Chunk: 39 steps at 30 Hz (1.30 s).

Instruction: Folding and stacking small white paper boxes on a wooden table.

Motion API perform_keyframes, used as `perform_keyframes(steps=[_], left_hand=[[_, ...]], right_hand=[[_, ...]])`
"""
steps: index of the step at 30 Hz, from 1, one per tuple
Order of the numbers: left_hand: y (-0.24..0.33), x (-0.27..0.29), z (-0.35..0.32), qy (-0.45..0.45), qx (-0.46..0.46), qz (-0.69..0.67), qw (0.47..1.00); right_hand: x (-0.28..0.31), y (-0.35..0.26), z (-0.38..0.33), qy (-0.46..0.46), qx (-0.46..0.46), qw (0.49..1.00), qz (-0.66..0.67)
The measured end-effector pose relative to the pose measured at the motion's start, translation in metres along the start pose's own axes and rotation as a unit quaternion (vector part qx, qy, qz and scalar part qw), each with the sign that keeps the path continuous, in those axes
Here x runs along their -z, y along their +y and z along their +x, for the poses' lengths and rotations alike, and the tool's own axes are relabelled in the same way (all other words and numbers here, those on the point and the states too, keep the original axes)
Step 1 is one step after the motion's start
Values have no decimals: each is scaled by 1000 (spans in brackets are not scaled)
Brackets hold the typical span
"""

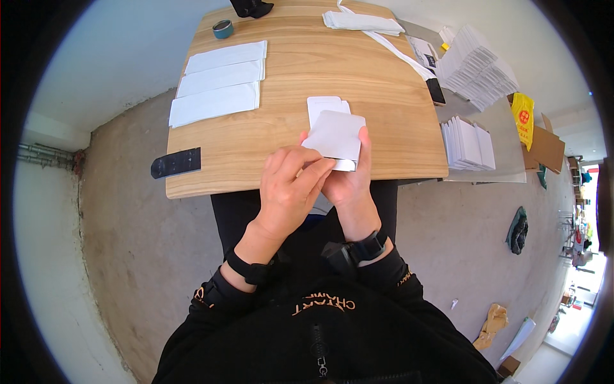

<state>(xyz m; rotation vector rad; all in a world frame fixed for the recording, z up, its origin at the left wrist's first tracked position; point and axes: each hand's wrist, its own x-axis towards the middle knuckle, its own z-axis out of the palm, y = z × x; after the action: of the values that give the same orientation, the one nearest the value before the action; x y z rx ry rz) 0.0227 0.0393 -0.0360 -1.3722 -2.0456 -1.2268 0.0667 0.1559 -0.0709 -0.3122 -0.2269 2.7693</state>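
Centre of frame, over the near edge of the wooden table: both hands on a flat white card piece. Right hand closed on it, thumb up its right edge. Left hand pinches its lower left corner. Second white card lies just behind. White sheets upper left.

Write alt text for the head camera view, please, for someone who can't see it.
Seen from above, a person's left hand and right hand hold a small white card piece over a wooden table. Three flat white sheets and a roll of tape lie at the table's far left; white stacks sit to the right.
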Motion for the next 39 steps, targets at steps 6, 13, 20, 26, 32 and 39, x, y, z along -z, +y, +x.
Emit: perform_keyframes(steps=[6, 13, 20, 26, 32, 39], left_hand=[[-6, -2, -3, -30, -28, -10, 999], [-6, -2, -6, -22, 24, -40, 999], [-15, 8, -4, 15, 51, -5, 999], [-15, 4, -7, 16, 76, -55, 995], [-17, 4, -7, 2, 69, -61, 996], [-17, 3, -8, 26, 60, -58, 996]], right_hand=[[1, -1, -2, -28, -22, 999, 0], [0, 2, 0, -39, -31, 999, 4], [-1, -9, 0, -41, -15, 999, 23], [0, -8, -1, -53, -8, 997, 48], [0, -8, -2, -66, -3, 996, 64], [1, -4, -2, -73, 2, 995, 66]])
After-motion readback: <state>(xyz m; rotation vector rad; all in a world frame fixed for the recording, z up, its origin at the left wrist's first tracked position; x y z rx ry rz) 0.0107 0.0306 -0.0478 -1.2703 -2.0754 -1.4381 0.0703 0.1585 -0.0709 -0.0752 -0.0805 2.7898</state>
